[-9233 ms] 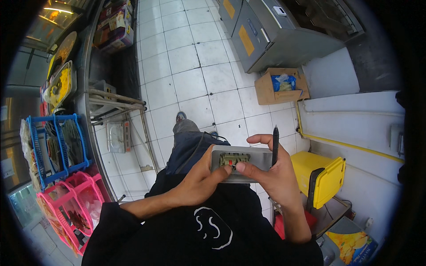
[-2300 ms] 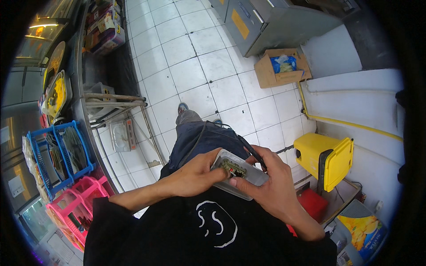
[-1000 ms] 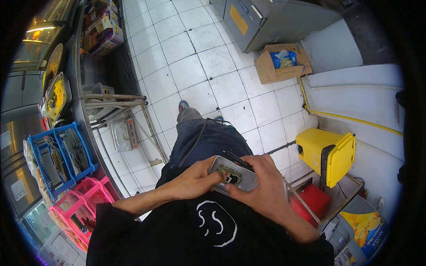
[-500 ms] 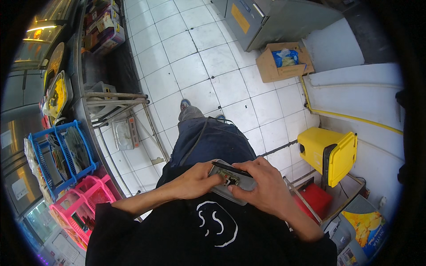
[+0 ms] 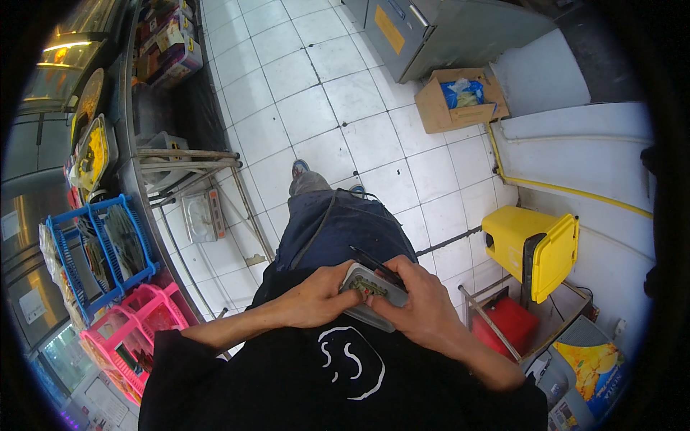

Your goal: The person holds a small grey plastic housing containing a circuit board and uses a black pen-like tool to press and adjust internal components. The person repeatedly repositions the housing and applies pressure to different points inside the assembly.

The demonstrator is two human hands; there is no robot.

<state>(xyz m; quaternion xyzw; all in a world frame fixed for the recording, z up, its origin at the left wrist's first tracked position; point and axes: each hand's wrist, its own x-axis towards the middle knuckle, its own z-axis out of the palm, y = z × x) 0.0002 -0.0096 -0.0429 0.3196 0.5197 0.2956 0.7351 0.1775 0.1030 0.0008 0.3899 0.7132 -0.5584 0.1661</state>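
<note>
Close to my waist, both hands grip a shallow grey plastic case [image 5: 359,272]. A small greenish piece with reddish spots, perhaps a circuit board [image 5: 368,287], lies in it; its kind is hard to make out. My left hand [image 5: 320,293] is closed on the case's left side, with the thumb pressing on the green piece. From the right, my right hand [image 5: 418,302] closes round the case, its thumb also at the green piece. A slim black pen-like stick [image 5: 372,263] pokes out from under the right fingers, slanting over the case's far edge.
Blue rack [image 5: 108,251] and pink rack [image 5: 136,323] stand on the left counter. A yellow bin [image 5: 532,244] and red box [image 5: 505,327] are at right. An open cardboard box [image 5: 460,104] sits beyond on the tiled floor [image 5: 302,115].
The black stick has tilted more steeply and swung away from the left hand. The case has turned slightly, and the green piece looks flatter in it. Both thumbs have moved closer together.
</note>
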